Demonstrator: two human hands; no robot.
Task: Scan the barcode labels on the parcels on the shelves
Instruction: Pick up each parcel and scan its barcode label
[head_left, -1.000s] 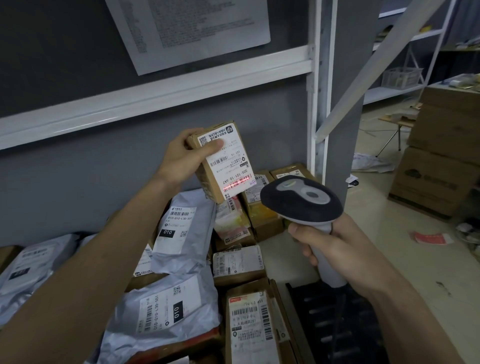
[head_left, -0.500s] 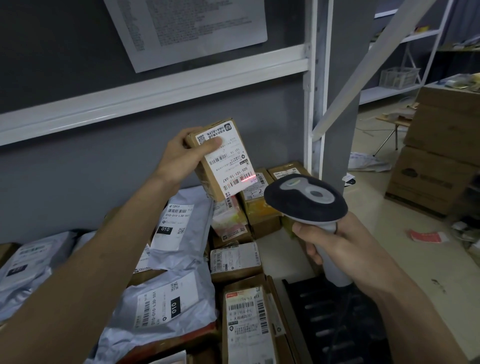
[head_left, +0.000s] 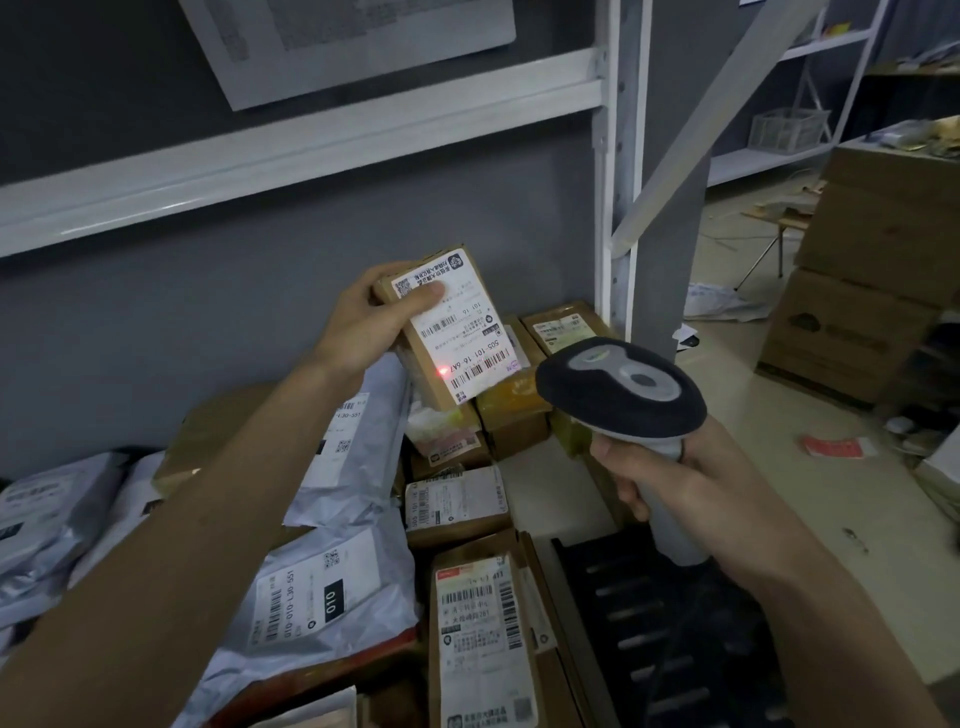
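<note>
Head view: left hand (head_left: 358, 325) gripping small brown parcel (head_left: 441, 332) raised above shelf pile; right hand (head_left: 685, 493) clutching scanner (head_left: 621, 387), red dot landing beside barcode label (head_left: 480, 366); many parcels lying seemingly unscanned below.

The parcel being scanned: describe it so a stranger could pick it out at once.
Start at the white shelf upright and look just left, above the heap of parcels. The left hand holds a small brown box up off the heap, facing the scanner. It alone is lifted, with a red scan dot on its white label.
</note>
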